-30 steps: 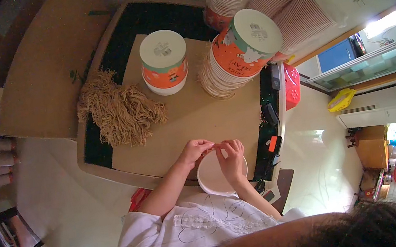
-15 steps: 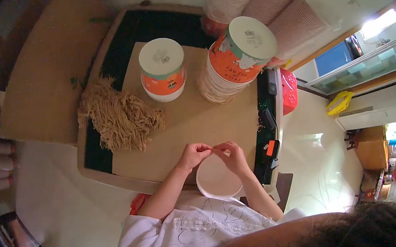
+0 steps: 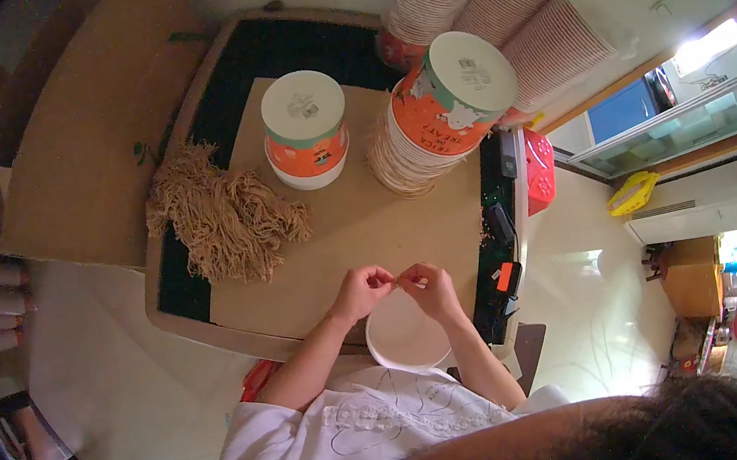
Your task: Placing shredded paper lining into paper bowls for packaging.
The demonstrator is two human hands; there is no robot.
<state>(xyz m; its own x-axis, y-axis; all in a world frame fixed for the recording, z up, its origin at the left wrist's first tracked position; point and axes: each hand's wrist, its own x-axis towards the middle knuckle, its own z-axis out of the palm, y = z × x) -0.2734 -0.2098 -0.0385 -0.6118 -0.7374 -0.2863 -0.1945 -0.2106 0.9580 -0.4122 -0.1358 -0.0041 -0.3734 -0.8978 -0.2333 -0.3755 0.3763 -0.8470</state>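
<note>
Near the table's front edge, my left hand (image 3: 364, 292) and my right hand (image 3: 429, 290) meet with pinched fingertips. Between them is a thin piece of what looks like tan cord, mostly hidden by my fingers. A small pale bit shows at the right fingers. Just below my hands, a white paper bucket (image 3: 406, 337) rests against my lap, its round pale face turned up and its upper rim behind the right hand. To the left on the table lies a loose heap of tan cords (image 3: 232, 215).
An upside-down orange-and-white bucket (image 3: 309, 149) stands on the cardboard sheet (image 3: 342, 243). Right of it leans a stack of nested buckets (image 3: 445, 103) with cords around its lower part. Bagged stacks of cups (image 3: 538, 31) stand behind. Black tools and an orange-and-black cutter (image 3: 507, 278) line the right edge.
My fingertips have drawn slightly apart above the bucket, and the right fingers have turned a little. The bucket, cord heap and stacks stay in place.
</note>
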